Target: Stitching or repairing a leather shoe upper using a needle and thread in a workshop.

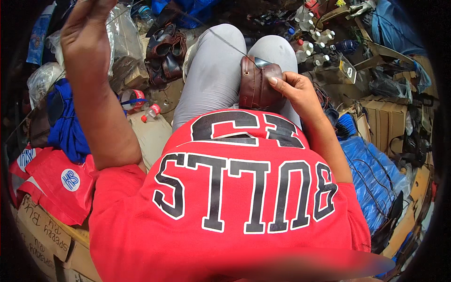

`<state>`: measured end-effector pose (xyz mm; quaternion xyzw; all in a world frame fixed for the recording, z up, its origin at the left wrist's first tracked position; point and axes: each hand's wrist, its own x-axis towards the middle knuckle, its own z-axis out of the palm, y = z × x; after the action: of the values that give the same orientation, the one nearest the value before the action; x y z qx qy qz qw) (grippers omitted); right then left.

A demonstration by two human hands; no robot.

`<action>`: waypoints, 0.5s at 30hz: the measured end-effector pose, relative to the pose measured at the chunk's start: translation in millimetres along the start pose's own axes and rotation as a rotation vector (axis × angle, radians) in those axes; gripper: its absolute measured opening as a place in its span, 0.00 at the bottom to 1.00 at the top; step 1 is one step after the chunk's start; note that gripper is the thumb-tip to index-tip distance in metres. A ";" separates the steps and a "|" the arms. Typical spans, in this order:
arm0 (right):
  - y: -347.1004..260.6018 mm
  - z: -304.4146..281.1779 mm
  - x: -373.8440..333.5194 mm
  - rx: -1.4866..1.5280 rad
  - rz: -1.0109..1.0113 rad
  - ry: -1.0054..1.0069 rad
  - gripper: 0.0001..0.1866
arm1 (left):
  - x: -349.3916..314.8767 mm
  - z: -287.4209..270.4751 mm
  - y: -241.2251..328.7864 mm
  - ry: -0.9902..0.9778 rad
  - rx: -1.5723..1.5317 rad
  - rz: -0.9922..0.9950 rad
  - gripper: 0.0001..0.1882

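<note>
A brown shoe (pixel 252 89) sits at the lap, over the right thigh of the grey trousers (pixel 209 70). The right hand (pixel 300 94) pinches it between thumb and fingers. A dark thread (pixel 228 41) runs up from it. The left hand (pixel 88 40) is raised well apart; its fingertips are cut off, so I cannot tell its grip.

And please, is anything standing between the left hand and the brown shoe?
Nothing visible blocks it. Only a thin thread runs from the shoe toward the upper left; the left knee lies between them in the picture, but seems lower than the raised left hand.
</note>
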<state>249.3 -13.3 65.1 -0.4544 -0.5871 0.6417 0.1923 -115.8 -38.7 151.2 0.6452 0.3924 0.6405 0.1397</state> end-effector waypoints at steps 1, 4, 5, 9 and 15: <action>7.1 -4.6 -0.3 -0.024 0.011 0.025 0.14 | 0.3 28.8 -20.5 0.212 0.360 0.215 0.11; 8.7 -5.5 -2.8 0.036 -0.021 0.040 0.14 | -16.1 46.1 -0.6 -0.326 0.229 -0.135 0.13; 7.4 -2.6 -1.1 0.029 -0.020 0.025 0.14 | -25.8 62.5 2.5 -0.432 0.228 -0.166 0.15; 5.8 -0.5 -1.2 0.014 -0.034 0.024 0.14 | -61.3 107.1 3.9 -0.562 0.171 -0.212 0.16; 6.2 1.4 -1.8 0.043 -0.039 0.023 0.13 | -74.2 120.4 -9.3 -0.623 0.201 -0.129 0.09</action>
<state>250.9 -17.0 59.9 -0.4458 -0.5799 0.6450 0.2213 3.5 -44.6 74.8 0.7943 0.4322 0.3603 0.2290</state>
